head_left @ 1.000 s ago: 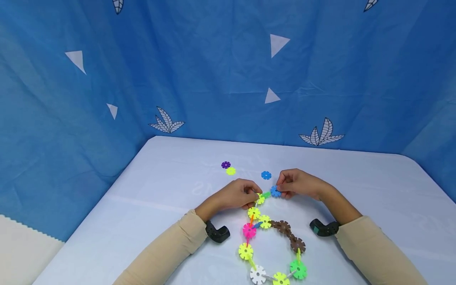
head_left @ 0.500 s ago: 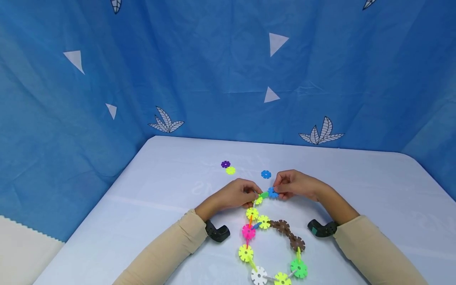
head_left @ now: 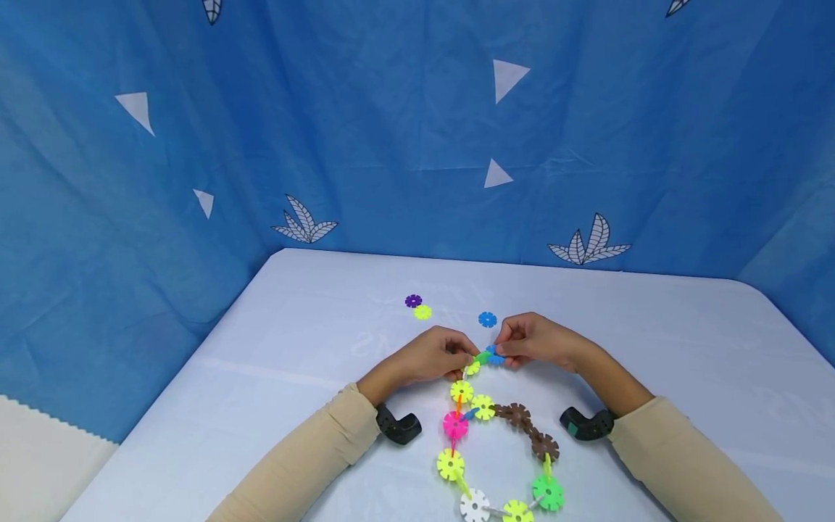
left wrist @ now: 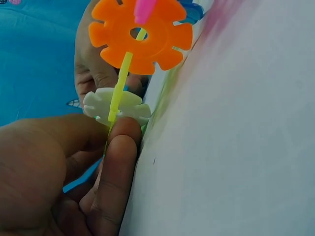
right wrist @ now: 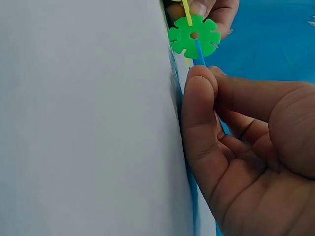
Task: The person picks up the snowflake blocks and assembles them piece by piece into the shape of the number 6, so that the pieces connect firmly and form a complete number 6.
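Observation:
My left hand (head_left: 433,355) pinches a yellow notched plastic disc (head_left: 473,367) at the far end of a chain of linked discs. A green disc (head_left: 483,358) sits in that yellow one. My right hand (head_left: 540,340) pinches a blue notched disc (head_left: 493,354), mostly covered by thumb and finger. In the right wrist view the blue disc's edge (right wrist: 199,55) meets a slot of the green disc (right wrist: 187,37); how deep it sits I cannot tell. An orange disc (left wrist: 170,37) and a white disc (left wrist: 130,101) of the chain show in the left wrist view.
The chain runs towards me into a loop with a pink disc (head_left: 455,425), brown discs (head_left: 544,446), a white disc (head_left: 474,505) and a larger green disc (head_left: 548,493). Loose purple (head_left: 413,300), yellow (head_left: 422,312) and blue (head_left: 487,319) discs lie farther back on the white table (head_left: 313,304).
My right hand has moved left with the blue disc, bringing it against the green disc. The left hand has stayed nearly still, while the chain's upper part has shifted slightly left.

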### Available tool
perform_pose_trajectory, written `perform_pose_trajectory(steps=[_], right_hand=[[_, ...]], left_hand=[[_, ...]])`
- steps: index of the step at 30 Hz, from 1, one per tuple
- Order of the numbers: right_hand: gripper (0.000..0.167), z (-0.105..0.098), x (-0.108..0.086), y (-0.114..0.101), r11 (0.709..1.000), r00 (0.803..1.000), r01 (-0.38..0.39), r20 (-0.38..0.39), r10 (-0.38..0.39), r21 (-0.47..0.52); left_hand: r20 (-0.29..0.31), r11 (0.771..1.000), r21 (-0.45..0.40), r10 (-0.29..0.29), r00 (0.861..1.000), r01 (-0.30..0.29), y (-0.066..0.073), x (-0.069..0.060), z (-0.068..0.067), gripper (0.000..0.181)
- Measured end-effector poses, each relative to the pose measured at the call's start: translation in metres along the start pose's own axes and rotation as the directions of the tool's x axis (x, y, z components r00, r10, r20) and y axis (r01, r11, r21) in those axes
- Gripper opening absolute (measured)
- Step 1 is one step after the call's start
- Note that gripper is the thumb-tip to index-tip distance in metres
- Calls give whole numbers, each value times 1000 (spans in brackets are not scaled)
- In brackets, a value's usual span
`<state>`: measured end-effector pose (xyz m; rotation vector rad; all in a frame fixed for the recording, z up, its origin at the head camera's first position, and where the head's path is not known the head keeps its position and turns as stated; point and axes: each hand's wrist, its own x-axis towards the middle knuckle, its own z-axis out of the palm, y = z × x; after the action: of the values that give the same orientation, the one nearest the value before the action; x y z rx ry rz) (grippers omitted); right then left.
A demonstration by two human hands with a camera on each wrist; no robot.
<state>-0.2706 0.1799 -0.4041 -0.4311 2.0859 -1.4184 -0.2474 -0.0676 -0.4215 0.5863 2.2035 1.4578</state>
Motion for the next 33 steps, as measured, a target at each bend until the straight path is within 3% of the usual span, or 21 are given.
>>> perform_pose_trajectory(steps=[11, 18, 22, 28, 30, 33], right_hand=[[11, 3, 3, -2, 999, 999, 34, 35, -33, -40], [16, -1, 3, -4, 982, 998, 44, -45, -53, -182], [23, -10, 5, -4, 934, 987, 52, -126, -103, -354], [43, -16, 21, -9, 803, 974, 37, -156, -161, -595], [41, -16, 26, -10, 777, 976, 29, -151, -158, -629], [31, -15, 29, -11, 761, 974, 31, -153, -170, -648]], left_hand=[[53, 998, 29, -49, 997, 48, 5, -1, -10, 18], [31, 999, 33, -42, 999, 41, 1, 4, -7, 18], [53, 999, 33, -34, 998, 32, 1, 6, -5, 18], [38, 998, 27, -50, 998, 49, 3, 3, -6, 14], [32, 998, 21, -53, 998, 53, 2, 2, -7, 14], [30, 998, 20, -52, 998, 51, 2, 3, -7, 15]])
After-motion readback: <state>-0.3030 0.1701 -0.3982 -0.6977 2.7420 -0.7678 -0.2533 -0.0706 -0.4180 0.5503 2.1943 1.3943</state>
